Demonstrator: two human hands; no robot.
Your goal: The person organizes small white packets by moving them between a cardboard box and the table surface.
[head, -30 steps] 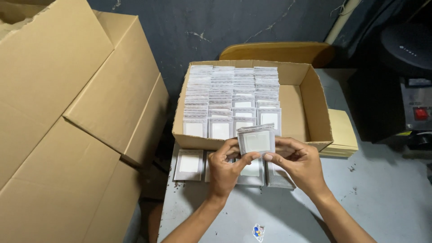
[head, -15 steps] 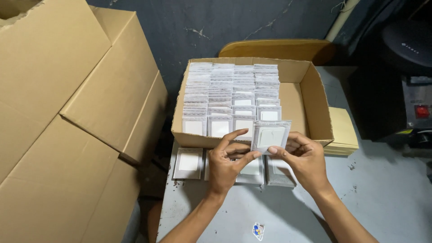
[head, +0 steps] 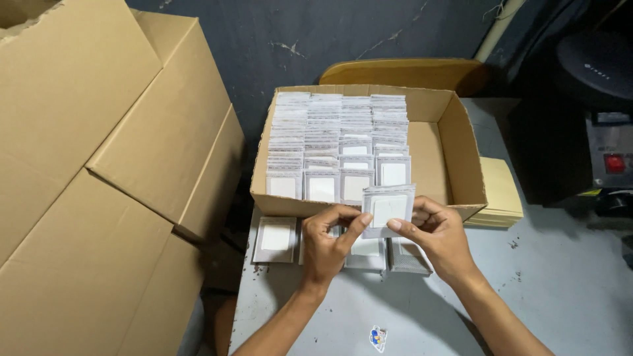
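A small grey-and-white sachet (head: 388, 209) is pinched at its edges by left hand (head: 328, 242) and right hand (head: 436, 236), just over the front wall of the cardboard box (head: 461, 148). A loose grip could let it slip onto the table (head: 560, 290).

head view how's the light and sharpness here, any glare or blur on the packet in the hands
Head view: soft, even light from above, faint shadows under the left hand and right hand on the grey table. The packet is sharp with a mild sheen and no strong glare. The right edge around the dark machine is dim. The big cardboard boxes bow slightly toward the frame edge.
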